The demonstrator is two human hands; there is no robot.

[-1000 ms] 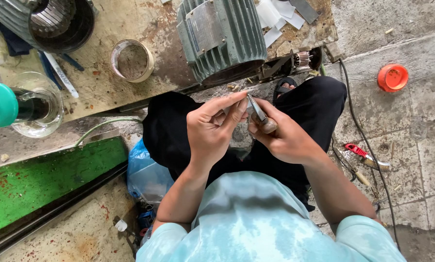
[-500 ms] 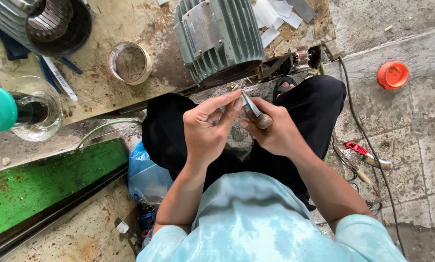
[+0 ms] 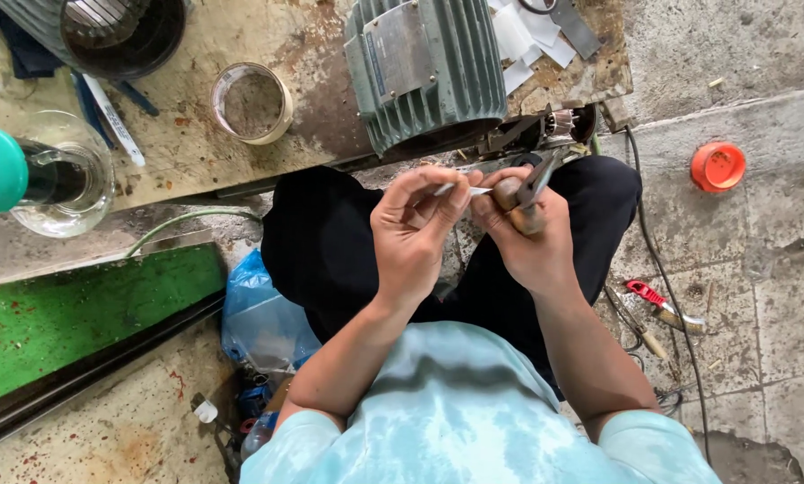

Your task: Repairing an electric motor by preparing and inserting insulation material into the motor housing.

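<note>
The left hand (image 3: 415, 224) pinched a small white strip (image 3: 460, 190) at its fingertips, holding it level against the tool, probably to steady it. The right hand (image 3: 532, 235) was clenched on a wooden-handled tool (image 3: 520, 195), at three o'clock of the strip. At twelve o'clock, a green motor (image 3: 429, 67) sat on the stained bench (image 3: 196, 152); an orange cap (image 3: 717, 166) lay on the concrete floor (image 3: 778, 296).
</note>
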